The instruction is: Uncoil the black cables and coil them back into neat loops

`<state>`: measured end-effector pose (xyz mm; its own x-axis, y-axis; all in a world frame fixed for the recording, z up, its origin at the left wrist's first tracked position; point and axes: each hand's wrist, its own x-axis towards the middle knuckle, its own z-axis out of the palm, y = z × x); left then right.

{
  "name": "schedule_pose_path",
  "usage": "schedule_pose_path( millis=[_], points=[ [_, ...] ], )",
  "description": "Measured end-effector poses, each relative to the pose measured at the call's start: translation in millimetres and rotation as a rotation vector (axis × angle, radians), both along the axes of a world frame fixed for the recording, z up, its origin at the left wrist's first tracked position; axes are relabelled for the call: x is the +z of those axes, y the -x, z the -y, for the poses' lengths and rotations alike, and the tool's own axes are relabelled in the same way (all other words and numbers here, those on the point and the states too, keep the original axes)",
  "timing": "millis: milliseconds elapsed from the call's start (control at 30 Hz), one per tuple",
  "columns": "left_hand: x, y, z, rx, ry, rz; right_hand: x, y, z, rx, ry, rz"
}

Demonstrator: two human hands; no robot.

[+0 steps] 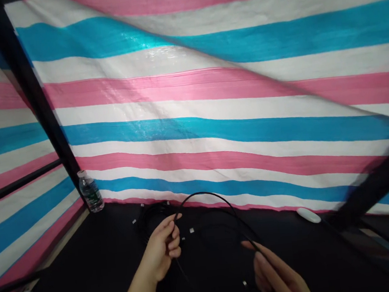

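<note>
1. Sheet (pixel 189 87): woven plastic in pink, white and blue stripes, slightly creased and glossy where light strikes; I see it as the back wall.
2. Table (pixel 86 271): flat, dark and matte, below the sheet.
3. Post (pixel 34 88): straight, black and slanted at the left in my view.
4. Cable (pixel 199 193): thin, black, smooth and flexible, raised above the table between my hands. Its long axis curves from left to right in a single arch, the crown pointing away from me towards the sheet.
5. Right hand (pixel 279 273): I have thumb and forefinger pinched on the cable.
6. Left hand (pixel 163 247): my fingers are curled round the cable, gripping it.
7. Bottle (pixel 92 195): clear plastic, white-capped, upright near the post's foot.
8. White object (pixel 308 215): smooth, elongated oval, near the sheet's lower edge.
9. Plug (pixel 192 230): small, pale and blocky, just beyond my left hand.
</note>
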<state>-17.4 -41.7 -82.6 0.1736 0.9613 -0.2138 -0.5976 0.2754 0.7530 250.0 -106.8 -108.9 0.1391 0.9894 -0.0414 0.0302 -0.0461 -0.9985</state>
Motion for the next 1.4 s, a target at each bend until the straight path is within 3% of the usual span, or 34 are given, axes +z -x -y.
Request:
schedule_pose_path(
  millis=[100, 200, 233, 367, 533, 633, 800, 933, 1033, 1100, 1200, 1267, 1400],
  points=[
    [-3.4, -6.4, 5.1, -0.109, 0.063, -0.137, 37.3, 3.8, -16.3, 0.164, -0.142, 0.306],
    [-6.3, -13.3, 9.4, -0.264, 0.103, -0.179, 75.2, 23.6, -39.1, 0.607, -0.314, 0.637],
    [-6.5, -15.2, 10.1, -0.299, 0.089, -0.171, 84.7, 31.3, -47.2, 0.685, -0.379, 0.740],
    [-5.0, -19.8, 9.6, -0.280, -0.032, -0.152, 98.2, 56.2, -75.1, 0.676, -0.578, 1.064],
    [-3.9, -17.6, 8.5, -0.286, -0.065, -0.160, 85.5, 61.7, -92.1, 0.490, -0.685, 1.087],
    [-2.9, -15.0, 9.0, -0.265, -0.107, -0.173, 83.2, 51.9, -96.8, 0.429, -0.640, 1.106],
    [1.7, -13.7, 8.8, -0.106, -0.122, -0.101, 95.1, 32.2, -98.4, 0.495, -0.335, 0.927],
    [4.5, -14.5, 9.7, -0.080, -0.136, -0.196, 98.9, 32.4, -96.7, 0.701, -0.063, 0.598],
    [3.7, -17.4, 10.4, -0.041, -0.201, -0.362, 93.8, 42.8, -95.7, 0.779, -0.077, 0.578],
    [2.6, -20.4, 11.1, -0.115, -0.203, -0.428, 88.0, 50.6, -95.9, 0.842, -0.121, 0.562],
    [1.9, -23.1, 11.9, -0.184, -0.127, -0.371, 79.5, 57.4, -97.9, 0.895, 0.020, 0.395],
    [2.6, -21.3, 10.8, -0.076, -0.067, -0.239, 75.9, 57.6, -100.1, 0.864, 0.107, 0.213],
    [5.0, -11.4, 5.1, 0.210, -0.021, 0.054, 74.1, 54.0, -104.0, 0.832, 0.117, -0.169]
  ],
)
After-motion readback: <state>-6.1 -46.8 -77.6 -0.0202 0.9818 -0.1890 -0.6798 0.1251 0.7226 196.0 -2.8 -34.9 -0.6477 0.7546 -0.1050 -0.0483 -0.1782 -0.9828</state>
